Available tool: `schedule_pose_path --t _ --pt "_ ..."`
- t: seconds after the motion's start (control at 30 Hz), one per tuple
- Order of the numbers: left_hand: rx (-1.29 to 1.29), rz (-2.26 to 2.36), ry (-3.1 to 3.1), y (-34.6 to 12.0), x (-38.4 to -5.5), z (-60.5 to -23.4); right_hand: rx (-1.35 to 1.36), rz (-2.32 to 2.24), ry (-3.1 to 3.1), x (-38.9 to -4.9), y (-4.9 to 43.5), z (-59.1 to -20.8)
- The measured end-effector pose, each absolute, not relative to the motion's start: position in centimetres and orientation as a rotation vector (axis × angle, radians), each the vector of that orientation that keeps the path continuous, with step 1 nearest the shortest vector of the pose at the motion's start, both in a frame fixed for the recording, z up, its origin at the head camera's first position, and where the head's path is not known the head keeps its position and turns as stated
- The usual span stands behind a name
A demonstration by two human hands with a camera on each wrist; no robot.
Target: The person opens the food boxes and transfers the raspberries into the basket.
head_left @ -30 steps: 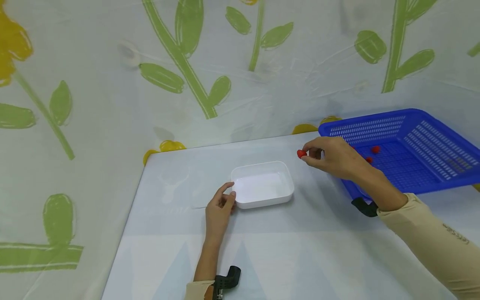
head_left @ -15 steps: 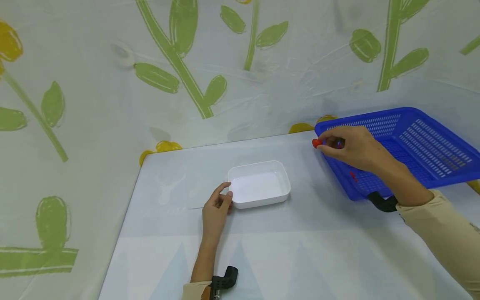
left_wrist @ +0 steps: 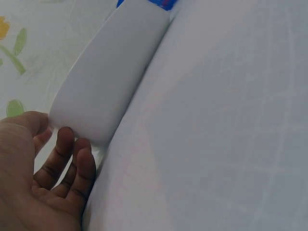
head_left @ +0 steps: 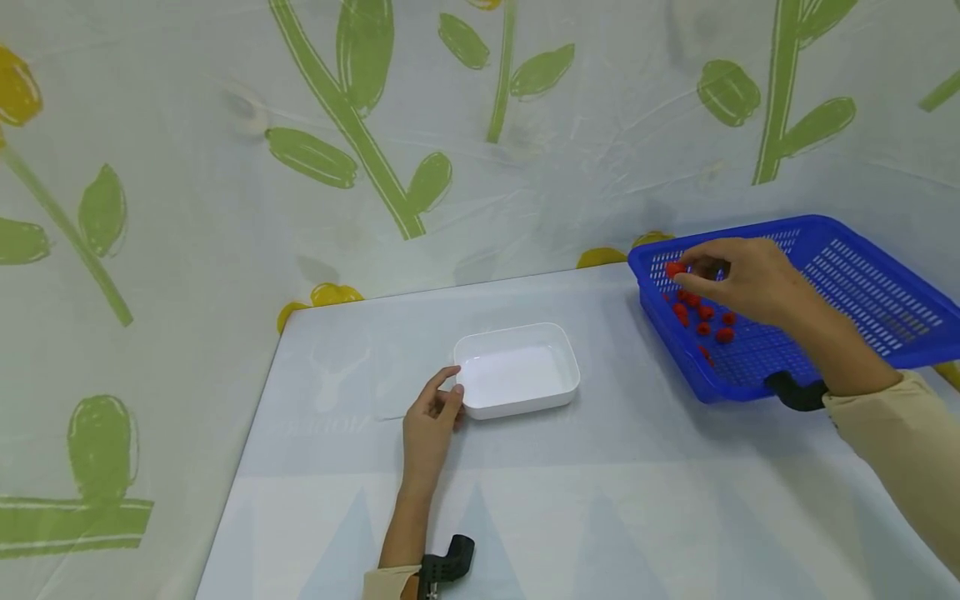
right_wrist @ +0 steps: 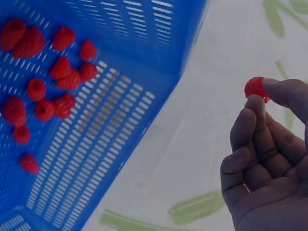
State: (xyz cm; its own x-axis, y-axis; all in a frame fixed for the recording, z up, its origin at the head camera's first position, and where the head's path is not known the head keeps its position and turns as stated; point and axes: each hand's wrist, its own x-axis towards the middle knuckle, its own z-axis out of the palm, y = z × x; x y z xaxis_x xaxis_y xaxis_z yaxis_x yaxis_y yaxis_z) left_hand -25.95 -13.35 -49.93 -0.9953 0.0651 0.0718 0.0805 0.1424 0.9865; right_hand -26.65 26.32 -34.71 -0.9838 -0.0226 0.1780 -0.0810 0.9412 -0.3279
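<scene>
My right hand (head_left: 761, 279) pinches a red raspberry (right_wrist: 255, 87) between thumb and fingertips, over the left end of a blue slotted basket (head_left: 678, 360). Inside the basket lie several more raspberries (head_left: 724, 335), loosely scattered on its floor. A white rectangular dish (head_left: 521, 405) with rounded corners stands on the table to the left, and no berries show in it. My left hand (head_left: 429, 433) holds the dish by its left end, index finger at the rim. In the left wrist view, the other fingers curl near the dish's end wall (left_wrist: 106, 72).
The white table (head_left: 525, 517) ends in a straight back edge against a hanging sheet (head_left: 540, 192) printed with green stems and leaves. A black camera mount (head_left: 795, 392) sits at the right wrist, close to the basket's front rim. Another mount (head_left: 447, 562) is on the left wrist.
My right hand has moved right with its raspberry, from beside the basket to over its left end. More berries in the basket now show. The left hand stays at the dish.
</scene>
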Motion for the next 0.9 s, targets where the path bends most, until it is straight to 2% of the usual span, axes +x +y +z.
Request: schedule_pose_path --t 0.23,0.53,0.9 --pt "-0.141 -2.026 -2.368 -13.4 -26.2 -50.0 0.035 0.483 -2.965 -27.4 27.8 -34.6" --pt "-0.120 -2.017 -2.379 -13.6 -27.0 -53.3 -0.046 0.473 -3.018 -28.1 29.8 -35.0" --pt "-0.127 -1.958 -2.378 -13.4 -27.1 -53.1 0.013 0.439 -3.021 -30.1 31.9 -35.1"
